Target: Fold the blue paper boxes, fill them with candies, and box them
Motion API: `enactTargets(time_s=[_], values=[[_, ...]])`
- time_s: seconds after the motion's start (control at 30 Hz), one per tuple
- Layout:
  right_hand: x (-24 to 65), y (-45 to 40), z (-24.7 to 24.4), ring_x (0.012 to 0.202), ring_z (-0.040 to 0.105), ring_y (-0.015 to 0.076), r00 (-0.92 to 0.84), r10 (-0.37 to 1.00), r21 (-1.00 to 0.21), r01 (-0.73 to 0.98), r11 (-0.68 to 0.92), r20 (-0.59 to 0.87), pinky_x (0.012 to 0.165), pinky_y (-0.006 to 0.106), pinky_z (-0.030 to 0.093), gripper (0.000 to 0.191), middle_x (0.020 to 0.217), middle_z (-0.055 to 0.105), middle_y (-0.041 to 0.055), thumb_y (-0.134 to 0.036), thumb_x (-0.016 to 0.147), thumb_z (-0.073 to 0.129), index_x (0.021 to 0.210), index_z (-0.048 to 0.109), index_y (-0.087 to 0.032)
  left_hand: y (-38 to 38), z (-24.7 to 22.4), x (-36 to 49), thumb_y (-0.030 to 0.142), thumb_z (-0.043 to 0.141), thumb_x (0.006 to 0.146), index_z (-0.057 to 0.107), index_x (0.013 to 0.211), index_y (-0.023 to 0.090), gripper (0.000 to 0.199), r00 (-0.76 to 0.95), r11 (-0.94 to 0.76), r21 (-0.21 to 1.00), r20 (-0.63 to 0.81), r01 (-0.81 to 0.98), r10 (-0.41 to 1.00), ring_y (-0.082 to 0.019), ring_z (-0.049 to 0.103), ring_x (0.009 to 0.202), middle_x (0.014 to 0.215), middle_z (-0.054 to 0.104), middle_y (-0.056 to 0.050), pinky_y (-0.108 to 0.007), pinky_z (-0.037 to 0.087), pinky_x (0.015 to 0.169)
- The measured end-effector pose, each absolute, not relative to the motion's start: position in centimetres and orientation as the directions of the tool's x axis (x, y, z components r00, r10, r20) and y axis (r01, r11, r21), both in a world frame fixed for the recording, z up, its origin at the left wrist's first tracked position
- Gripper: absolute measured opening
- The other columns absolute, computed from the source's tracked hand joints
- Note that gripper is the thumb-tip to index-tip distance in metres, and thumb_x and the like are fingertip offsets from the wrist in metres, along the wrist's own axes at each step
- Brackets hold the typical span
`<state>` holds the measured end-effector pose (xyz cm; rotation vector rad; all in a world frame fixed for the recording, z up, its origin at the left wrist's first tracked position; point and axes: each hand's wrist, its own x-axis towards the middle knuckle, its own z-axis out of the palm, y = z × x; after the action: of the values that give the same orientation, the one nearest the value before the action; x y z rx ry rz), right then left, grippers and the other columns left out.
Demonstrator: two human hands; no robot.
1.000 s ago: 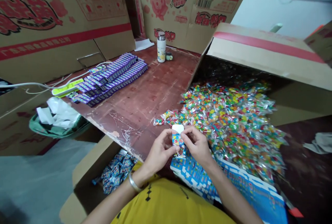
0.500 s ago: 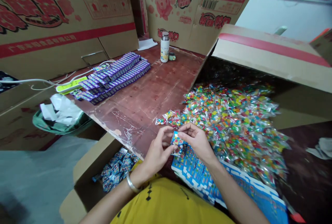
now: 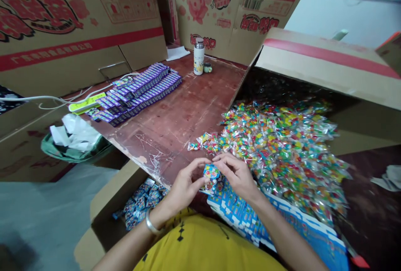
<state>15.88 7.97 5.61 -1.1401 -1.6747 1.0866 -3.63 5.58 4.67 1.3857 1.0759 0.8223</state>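
Observation:
A small blue printed candy box [image 3: 211, 172] is between my hands, above the near edge of the table. My left hand [image 3: 187, 186] pinches its left side, thumb in front and fingers behind. At the upper right of the box, my right hand [image 3: 235, 175] has its thumb and fingertips closed on the edge; some fingertips are hidden. Under my right forearm lie overlapping rows of flat blue printed cartons [image 3: 238, 208]. Beyond them spreads a large heap of clear bags of coloured candies [image 3: 278, 145].
An open cardboard box [image 3: 103, 208] below the table edge contains small blue boxes [image 3: 144, 202]. Purple packs [image 3: 140, 91] stand in rows at the back left, beside a yellow-green power strip [image 3: 84, 104]. A white flask [image 3: 198, 58] stands at the back. A large carton [image 3: 328, 66] lies behind the candies.
Both hands have shifted slightly left and down with the small box. Its top, which stood up as a light blue flap, now lies folded toward me, showing its printed face.

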Motion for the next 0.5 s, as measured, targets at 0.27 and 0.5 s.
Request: enactTargets(time_s=[0.27,0.5], values=[[20.4,9.1,2.1,0.071,0.06,0.0175,-0.245,0.969,-0.625,0.76,0.178,-0.022,0.064,0.028,0.043,0.02,0.08,0.064,0.0017,-0.037,0.089,0.054,0.081,0.067,-0.024,5.5,8.0,-15.5,0.023,0.059,0.077,0.064,0.114,0.033,0.039,0.369,-0.083,0.577,-0.399,0.813,0.839,-0.024,0.067,0.087,0.099,0.072,-0.002,-0.031,0.049,0.078],[17.6,8.4,-0.1,0.091,0.058,0.027,-0.239,0.971,-0.266,0.937,0.228,-0.007,0.068,0.033,0.043,0.037,0.093,0.06,0.0071,-0.047,0.065,0.079,0.087,0.062,-0.023,4.5,3.7,-7.0,0.043,0.068,0.076,0.052,0.126,0.026,0.055,0.405,-0.206,0.632,-0.189,0.748,0.894,-0.024,0.062,0.098,0.113,0.064,-0.008,-0.033,0.047,0.084]])
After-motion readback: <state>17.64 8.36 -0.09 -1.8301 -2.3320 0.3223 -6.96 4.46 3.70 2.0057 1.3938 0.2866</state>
